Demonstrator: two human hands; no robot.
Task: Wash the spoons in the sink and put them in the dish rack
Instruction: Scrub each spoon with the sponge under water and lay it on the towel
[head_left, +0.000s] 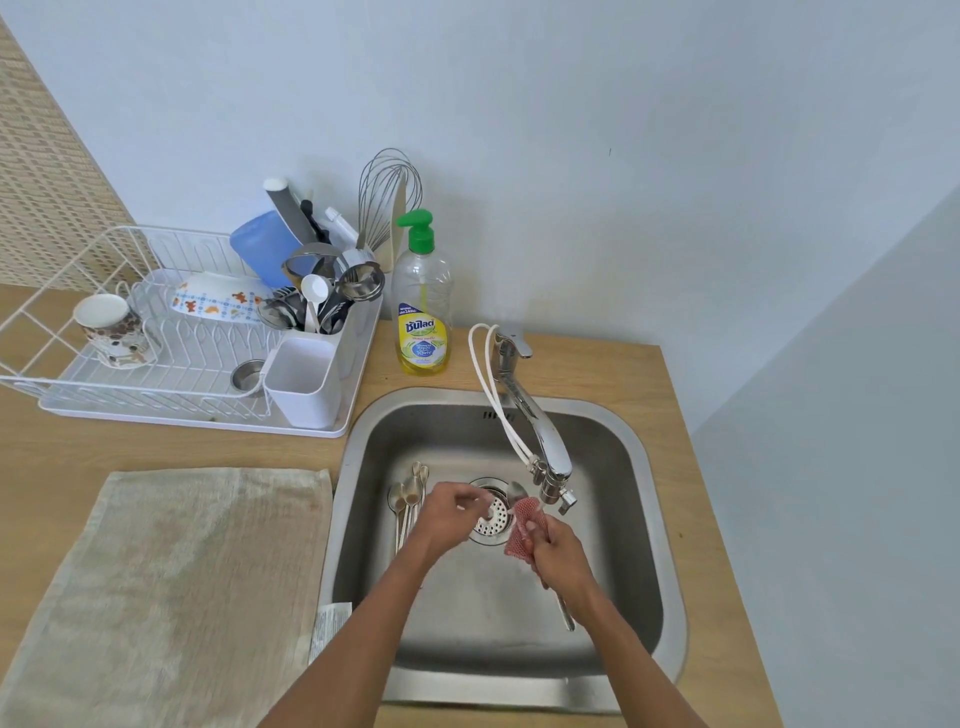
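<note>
Several steel spoons (408, 501) lie side by side on the left of the sink's (631, 525) floor. My right hand (558, 553) is shut on a red mesh scrubber (525, 525) wrapped round one spoon (567, 618); its bowl shows above the scrubber and its handle sticks out below my hand. My left hand (447, 517) hovers over the drain strainer (493, 525) with foamy fingertips pinched close to that spoon's bowl; contact is unclear. The white wire dish rack (67, 306) stands on the counter at back left, with a white cutlery holder (306, 382) at its right end.
The chrome faucet (535, 431), with a white hose, reaches over the sink just above my hands. A dish soap bottle (423, 317) stands behind the sink. The rack holds a mug (111, 332), a plate and many utensils. A beige towel (171, 587) covers the counter at left.
</note>
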